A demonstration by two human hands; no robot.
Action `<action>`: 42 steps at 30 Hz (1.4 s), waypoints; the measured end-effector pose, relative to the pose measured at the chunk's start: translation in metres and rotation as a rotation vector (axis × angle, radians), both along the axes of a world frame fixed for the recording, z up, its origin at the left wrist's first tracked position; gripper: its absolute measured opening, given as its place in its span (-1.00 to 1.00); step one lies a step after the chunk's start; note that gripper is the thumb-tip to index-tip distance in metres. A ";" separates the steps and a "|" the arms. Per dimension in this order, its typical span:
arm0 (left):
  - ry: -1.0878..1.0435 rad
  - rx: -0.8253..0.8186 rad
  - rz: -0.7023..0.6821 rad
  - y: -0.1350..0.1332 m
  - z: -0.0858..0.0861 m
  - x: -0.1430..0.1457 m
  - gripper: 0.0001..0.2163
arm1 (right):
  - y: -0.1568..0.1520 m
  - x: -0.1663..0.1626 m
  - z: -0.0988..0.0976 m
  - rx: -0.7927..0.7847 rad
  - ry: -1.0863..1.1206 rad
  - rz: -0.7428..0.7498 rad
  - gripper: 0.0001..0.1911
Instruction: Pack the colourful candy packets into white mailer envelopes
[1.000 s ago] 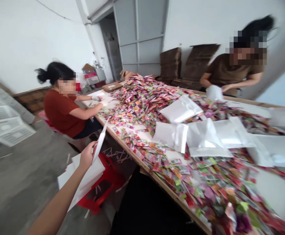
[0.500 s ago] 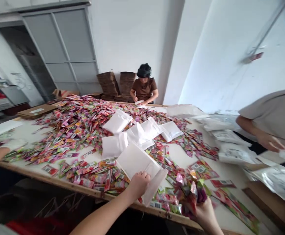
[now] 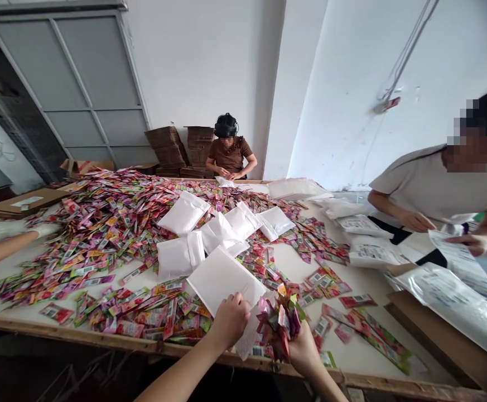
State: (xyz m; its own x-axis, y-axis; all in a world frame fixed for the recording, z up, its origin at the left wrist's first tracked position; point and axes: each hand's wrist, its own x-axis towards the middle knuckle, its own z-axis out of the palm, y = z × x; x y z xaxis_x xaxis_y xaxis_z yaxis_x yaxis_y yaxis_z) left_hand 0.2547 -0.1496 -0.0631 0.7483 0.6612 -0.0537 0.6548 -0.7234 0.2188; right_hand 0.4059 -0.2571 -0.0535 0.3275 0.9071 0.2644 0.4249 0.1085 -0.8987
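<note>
- Left hand (image 3: 230, 321): fingers pinched on the near edge of the white pouch (image 3: 220, 276).
- Pouch lies flat on the table (image 3: 289, 267), with its long axis running away up-left.
- Right hand (image 3: 304, 353): clenched round an upright bunch of colourful sachets (image 3: 280, 318).
- The bunch sits just right of the pouch's near corner, almost touching.
- Beyond: a loose sachet heap (image 3: 113, 218).

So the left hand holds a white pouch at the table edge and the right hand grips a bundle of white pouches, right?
No: the head view shows the right hand gripping a bundle of colourful sachets, not white pouches. The left hand holds a white pouch at the table edge.
</note>
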 end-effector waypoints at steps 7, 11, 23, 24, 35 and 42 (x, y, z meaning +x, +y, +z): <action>-0.007 0.003 0.000 -0.002 0.004 0.000 -0.85 | 0.000 -0.003 0.000 0.002 0.052 0.005 -0.83; 0.010 -0.018 0.001 -0.003 0.005 0.000 -0.84 | 0.000 -0.002 -0.004 -0.001 0.097 0.021 -0.77; -0.015 0.002 0.003 -0.006 0.006 -0.002 -0.84 | 0.000 -0.002 -0.006 -0.019 0.116 0.037 -0.71; -0.010 -0.002 0.003 -0.006 0.007 -0.002 -0.84 | 0.000 -0.002 -0.007 -0.023 0.114 0.037 -0.72; -0.437 -0.211 0.008 -0.008 0.005 -0.005 -0.78 | 0.005 -0.011 -0.002 -0.030 -0.005 0.108 -0.72; -0.843 -0.577 0.189 -0.004 -0.001 0.002 -0.66 | 0.015 -0.005 -0.006 -0.346 -0.540 -0.092 -0.43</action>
State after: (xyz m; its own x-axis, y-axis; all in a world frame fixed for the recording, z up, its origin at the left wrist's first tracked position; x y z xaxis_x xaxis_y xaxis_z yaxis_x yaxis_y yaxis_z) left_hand 0.2562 -0.1534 -0.0638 0.5767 0.8117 0.0927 0.2208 -0.2642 0.9389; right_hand 0.4009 -0.2421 -0.0595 0.3106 0.9440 0.1112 0.8205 -0.2072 -0.5328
